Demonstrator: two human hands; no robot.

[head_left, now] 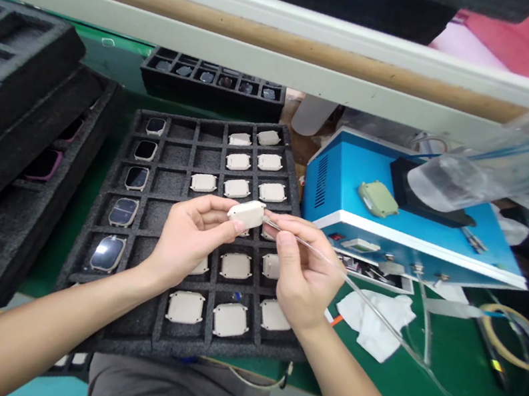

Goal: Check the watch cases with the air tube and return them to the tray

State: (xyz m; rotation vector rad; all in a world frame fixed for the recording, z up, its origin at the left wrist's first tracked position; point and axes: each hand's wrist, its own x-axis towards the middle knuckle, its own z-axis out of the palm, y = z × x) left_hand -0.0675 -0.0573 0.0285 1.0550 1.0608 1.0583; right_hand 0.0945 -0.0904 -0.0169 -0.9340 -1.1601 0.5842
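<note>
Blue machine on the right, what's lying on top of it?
A greenish watch case beside a black pad; a clear plastic thing hides part of it.

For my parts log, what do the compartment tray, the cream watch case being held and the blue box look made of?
Tray: black foam, matte, with a coarse porous grain. Watch case: probably moulded plastic, cream, smooth satin. Blue box: likely painted sheet metal, with vent slots and crisp folded edges.

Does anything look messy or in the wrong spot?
One greenish case lies alone atop the blue machine, tilted, while the pale cases sit in the foam tray. A white cloth lies crumpled beside the tray.
</note>
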